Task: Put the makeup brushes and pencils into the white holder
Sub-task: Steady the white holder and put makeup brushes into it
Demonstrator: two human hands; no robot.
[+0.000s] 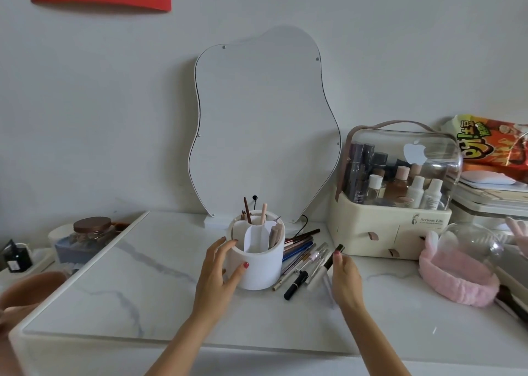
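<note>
The white holder (261, 271) stands on the marble table, a round cup with inner dividers. A brown pencil (247, 210), a pink-handled brush (263, 213) and a few other sticks stand in it. My left hand (221, 270) cups its left side, fingers spread on the wall. Just right of the holder lies a heap of pencils and brushes (300, 247), with a black pen (295, 285) at the front. My right hand (345, 275) pinches a dark tube with a clear end (333, 258) at the heap's right edge; it still rests low by the table.
A wavy mirror (263, 124) leans on the wall behind the holder. A cream cosmetic case with a clear lid (394, 201) stands at the right, a pink headband (457, 278) and glass dome beside it. A jar (93, 228) and dark bottle (17, 257) sit at the left.
</note>
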